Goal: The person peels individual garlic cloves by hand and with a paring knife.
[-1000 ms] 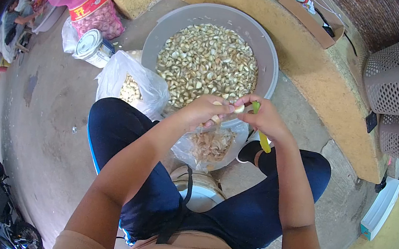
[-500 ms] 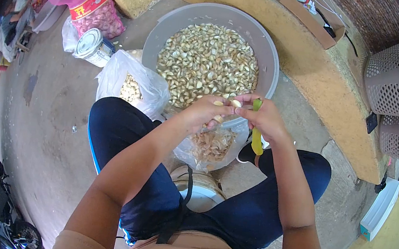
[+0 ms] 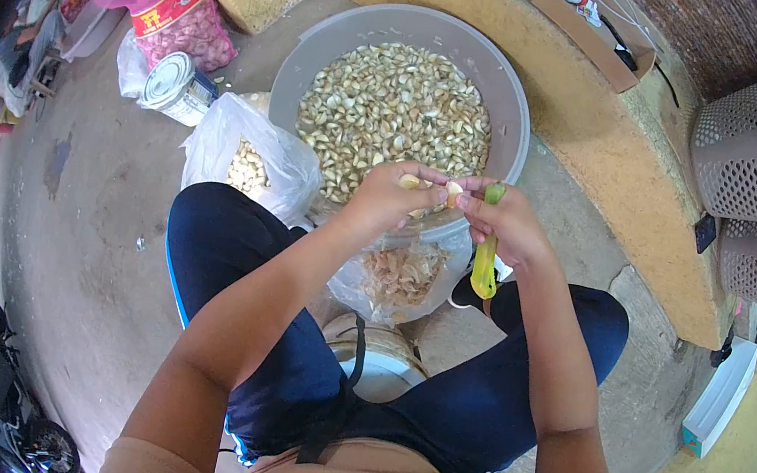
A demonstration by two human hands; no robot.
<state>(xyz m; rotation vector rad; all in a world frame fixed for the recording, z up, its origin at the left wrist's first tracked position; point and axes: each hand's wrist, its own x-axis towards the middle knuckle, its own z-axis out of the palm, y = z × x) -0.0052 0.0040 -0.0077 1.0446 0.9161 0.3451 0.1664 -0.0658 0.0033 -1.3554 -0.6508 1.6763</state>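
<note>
Garlic clove (image 3: 453, 192) at my fingertips: my right hand (image 3: 510, 226) pinches it, while my left hand (image 3: 385, 198) meets it, fingers closed around other cloves (image 3: 410, 183). Crowded by the yellow-green tool (image 3: 485, 269) in my right, it could slip. Below, a clear bag (image 3: 347, 280) holds papery skins (image 3: 402, 273); beyond, a white bag (image 3: 291, 164) has pale cloves (image 3: 247, 169), the grey tub (image 3: 513, 111) a cloves heap (image 3: 394, 111).

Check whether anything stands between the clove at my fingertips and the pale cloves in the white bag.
Yes: your left hand and, beyond it, the crumpled side of the white bag lie between the clove and the pale cloves.
</note>
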